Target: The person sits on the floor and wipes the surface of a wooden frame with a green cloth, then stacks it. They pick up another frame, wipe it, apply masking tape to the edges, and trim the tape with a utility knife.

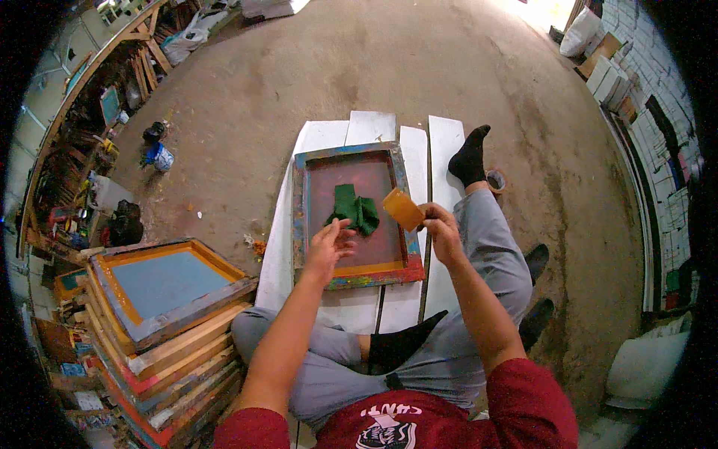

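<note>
Overlapping frame edge: orange scraper

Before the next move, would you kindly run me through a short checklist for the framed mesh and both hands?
1. Flat orange piece in hand: ok, the right hand grips it by one end.
2. Left hand free of any load: ok, its fingers are spread.
3. Left hand off the green cloth: cannot tell, its fingertips overlap the cloth's edge in this view.
4. Mesh free of loose things: not ok, the crumpled cloth lies on it.
5. Frame resting on the white boards: ok.
6. Underside of the mesh clean: cannot tell, it is hidden.
</note>
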Demonstrator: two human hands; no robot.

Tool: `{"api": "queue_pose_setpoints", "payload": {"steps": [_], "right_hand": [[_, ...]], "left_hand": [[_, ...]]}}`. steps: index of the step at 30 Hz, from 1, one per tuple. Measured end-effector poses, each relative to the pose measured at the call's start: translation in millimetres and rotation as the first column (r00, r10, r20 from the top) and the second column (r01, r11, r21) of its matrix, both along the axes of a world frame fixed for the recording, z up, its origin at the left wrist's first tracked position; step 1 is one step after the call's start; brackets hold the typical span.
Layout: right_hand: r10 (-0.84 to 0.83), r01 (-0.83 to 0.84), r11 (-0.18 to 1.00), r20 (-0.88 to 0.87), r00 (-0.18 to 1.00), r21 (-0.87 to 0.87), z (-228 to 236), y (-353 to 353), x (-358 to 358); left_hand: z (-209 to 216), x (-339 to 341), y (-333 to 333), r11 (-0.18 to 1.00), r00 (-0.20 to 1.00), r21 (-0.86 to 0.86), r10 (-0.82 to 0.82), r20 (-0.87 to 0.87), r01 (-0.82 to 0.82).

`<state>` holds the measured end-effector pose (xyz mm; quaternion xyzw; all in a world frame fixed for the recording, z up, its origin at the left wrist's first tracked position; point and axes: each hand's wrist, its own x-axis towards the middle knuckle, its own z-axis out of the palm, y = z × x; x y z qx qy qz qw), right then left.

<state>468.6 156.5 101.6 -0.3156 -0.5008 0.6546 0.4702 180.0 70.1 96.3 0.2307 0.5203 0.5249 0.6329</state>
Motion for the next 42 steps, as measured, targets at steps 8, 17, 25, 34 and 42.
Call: {"api": "queue_pose_setpoints", "payload": {"steps": [8,17,25,34,42], "right_hand": [[0.22,-0.208,0.968,-0.082,0.972,0.138,11,-37,-2],[-0.02,-0.11,0.929,0.343,0.939,0.353,93,-75,-13],[-0.08,-0.113,0.929,0.491,0.867,0.351,77,-87,-22],[-0.058,-0.051,0.966,0.408,0.911,0.253,83,-96,-22],[-0.166,0.0,0.956,0.543,0.823,0.293,79,-87,-26]], "left_hand": [[69,50,-3,0.943,0.851,0.17,-0.332,0.406,0.287],[74,53,-30,0.985,0.98,0.161,-0.022,-0.197,0.054],[77,53,-39,0.983,0.923,0.182,0.037,-0.382,0.036],[82,53,-43,0.99,0.942,0.135,0.002,-0.337,0.046],[73,54,-41,0.989,0.936,0.12,-0.039,-0.35,0.086]]}}
